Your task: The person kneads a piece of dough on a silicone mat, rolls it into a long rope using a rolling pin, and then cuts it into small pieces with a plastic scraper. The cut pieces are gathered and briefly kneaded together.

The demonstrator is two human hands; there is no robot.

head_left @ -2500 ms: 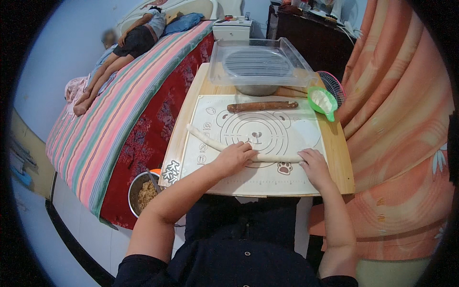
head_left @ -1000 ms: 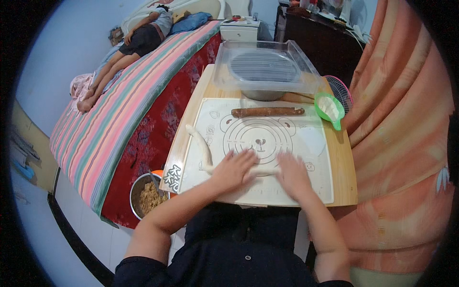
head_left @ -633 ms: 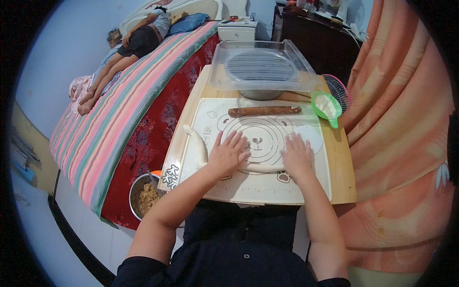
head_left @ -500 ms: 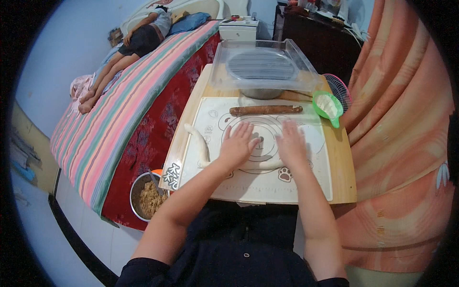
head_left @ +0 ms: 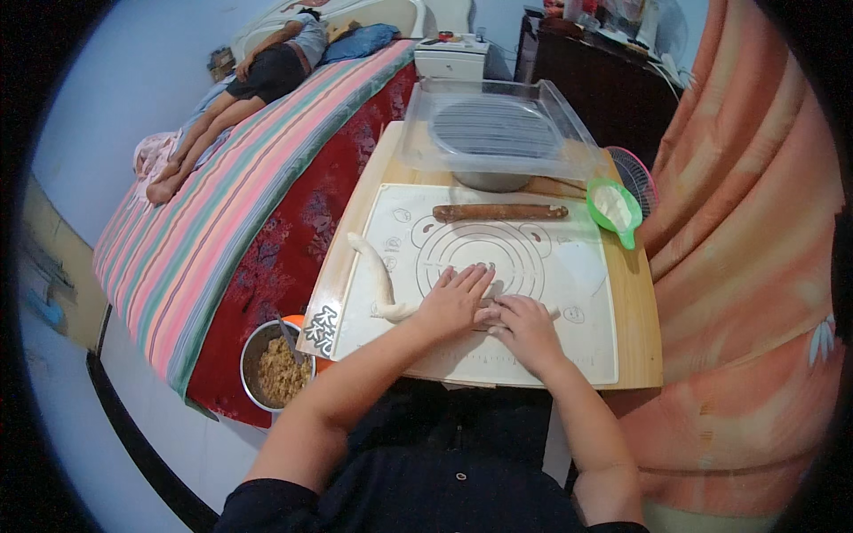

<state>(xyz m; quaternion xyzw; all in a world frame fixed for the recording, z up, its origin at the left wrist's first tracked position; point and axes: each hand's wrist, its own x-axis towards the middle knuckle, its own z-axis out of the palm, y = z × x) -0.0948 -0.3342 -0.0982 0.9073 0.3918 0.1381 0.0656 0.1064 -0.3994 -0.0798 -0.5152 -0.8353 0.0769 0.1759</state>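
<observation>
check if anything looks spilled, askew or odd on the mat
No spill or damage stands out. The long white dough rope looks askew: its left part bends sharply and runs toward the far side of the white rectangular bear-print mat, while the other visible part lies roughly crosswise.

Upper garment (head_left: pixel 400 502): plain, dark navy to black, short-sleeved. Fastening: small, pale, round button (head_left: pixel 461 477) at the front, near the centre line. Left sleeve (head_left: pixel 271 508) and right sleeve (head_left: pixel 615 528): same dark colour, each ending above the elbow. Left hand (head_left: pixel 451 304), right hand (head_left: pixel 526 333) and forearms (head_left: pixel 378 377): bare. Lower garment (head_left: pixel 484 417): black, farther out; its join with the upper garment is indistinct.
</observation>
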